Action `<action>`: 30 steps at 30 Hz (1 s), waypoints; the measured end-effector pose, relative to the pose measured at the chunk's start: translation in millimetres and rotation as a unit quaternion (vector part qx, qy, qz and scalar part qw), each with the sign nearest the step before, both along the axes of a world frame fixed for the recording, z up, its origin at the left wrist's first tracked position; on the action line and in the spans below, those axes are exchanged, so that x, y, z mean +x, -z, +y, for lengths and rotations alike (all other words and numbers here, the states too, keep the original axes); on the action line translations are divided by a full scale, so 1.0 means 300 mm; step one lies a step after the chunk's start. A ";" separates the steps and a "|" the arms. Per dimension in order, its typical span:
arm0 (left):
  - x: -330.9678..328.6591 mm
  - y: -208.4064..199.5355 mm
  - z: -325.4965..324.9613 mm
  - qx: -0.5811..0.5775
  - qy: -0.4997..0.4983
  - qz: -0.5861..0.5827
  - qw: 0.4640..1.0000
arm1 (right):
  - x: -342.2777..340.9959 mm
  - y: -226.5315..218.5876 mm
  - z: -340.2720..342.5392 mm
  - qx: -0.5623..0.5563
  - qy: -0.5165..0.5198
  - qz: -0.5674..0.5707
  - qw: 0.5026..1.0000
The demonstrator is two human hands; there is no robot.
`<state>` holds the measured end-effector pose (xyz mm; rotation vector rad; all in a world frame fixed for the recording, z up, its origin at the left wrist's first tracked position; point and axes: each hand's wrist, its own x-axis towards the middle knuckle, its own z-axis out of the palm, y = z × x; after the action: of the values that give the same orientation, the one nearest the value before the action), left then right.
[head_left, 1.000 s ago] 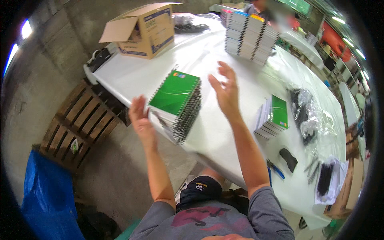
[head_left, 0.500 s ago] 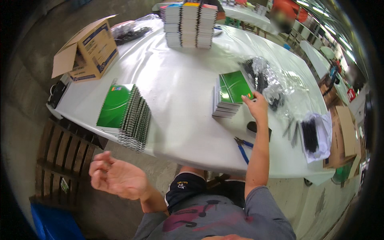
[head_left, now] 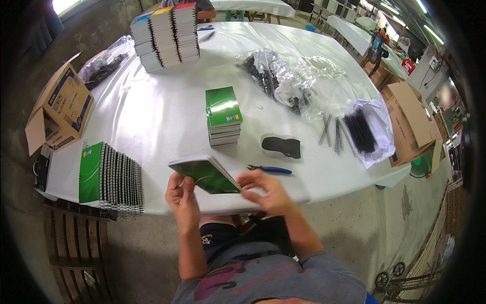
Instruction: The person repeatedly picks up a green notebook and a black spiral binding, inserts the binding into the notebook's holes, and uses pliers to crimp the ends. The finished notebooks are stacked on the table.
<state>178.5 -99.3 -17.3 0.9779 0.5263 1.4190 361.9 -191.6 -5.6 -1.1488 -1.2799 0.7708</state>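
Observation:
A green-covered booklet (head_left: 208, 176) is held tilted above the table's near edge, with no coil visible along its edges. My left hand (head_left: 183, 198) pinches its left end, thumb on the cover. My right hand (head_left: 269, 191), slightly blurred, grips the right end with bent fingers. Just beyond is a short stack of similar green booklets (head_left: 223, 107). Wire cutters with blue handles (head_left: 273, 169) lie near my right hand, below a black, rounded object (head_left: 281, 147) whose kind I cannot make out. At the left table edge stands a stack of coil-bound green notebooks (head_left: 91, 175).
White cloth covers the table (head_left: 172, 121). Tall notebook stacks (head_left: 166, 36) stand at the far left, near an open carton (head_left: 71, 106). Clear plastic bags (head_left: 288, 76) with black coils lie beyond the booklets. Loose coils (head_left: 338, 136) and a white bag of black coils (head_left: 360, 130) sit right.
My right hand has brought a booklet from the short stack toward me. My left hand has risen from below the table's left edge and taken hold of it. The view has shifted right.

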 end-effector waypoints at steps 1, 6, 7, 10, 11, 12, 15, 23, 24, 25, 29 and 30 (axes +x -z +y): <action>-0.011 -0.024 -0.006 0.089 -0.047 0.121 0.988 | 0.068 0.015 -0.009 0.038 0.007 -0.062 0.997; -0.025 -0.123 -0.007 0.387 -0.124 0.542 0.736 | 0.704 0.085 -0.028 -0.052 0.511 -0.249 0.821; -0.020 -0.121 -0.008 0.409 -0.112 0.592 0.685 | 0.790 0.092 -0.023 -0.117 0.527 -0.283 0.792; -0.007 0.002 0.004 0.385 -0.073 0.590 0.706 | 0.892 0.133 0.051 -0.258 0.523 -0.372 0.721; 0.000 0.036 0.004 0.371 -0.063 0.574 0.727 | 0.910 0.151 0.062 -0.298 0.516 -0.399 0.697; 0.005 0.059 0.010 0.397 -0.080 0.569 0.715 | 0.926 0.164 0.069 -0.307 0.511 -0.404 0.694; 0.033 0.096 -0.005 0.404 -0.115 0.534 0.733 | 0.993 0.174 0.065 -0.336 0.494 -0.433 0.675; 0.086 0.158 0.008 0.397 -0.247 0.543 0.697 | 0.918 -0.005 -0.009 -0.359 0.540 -0.411 0.641; 0.091 0.145 0.013 0.391 -0.248 0.552 0.693 | 0.918 -0.011 -0.015 -0.362 0.537 -0.423 0.634; 0.095 0.134 0.015 0.385 -0.248 0.561 0.690 | 0.916 -0.017 -0.021 -0.369 0.529 -0.424 0.636; 0.093 0.106 0.020 0.381 -0.265 0.546 0.697 | 0.947 -0.027 -0.050 -0.330 0.495 -0.480 0.645; 0.086 0.101 0.016 0.388 -0.268 0.545 0.693 | 0.935 -0.024 -0.044 -0.304 0.479 -0.506 0.649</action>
<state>204.4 -94.4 -47.7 2.5888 1.1859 1.4399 642.4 -204.9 1.6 -2.7293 -0.9317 -0.4385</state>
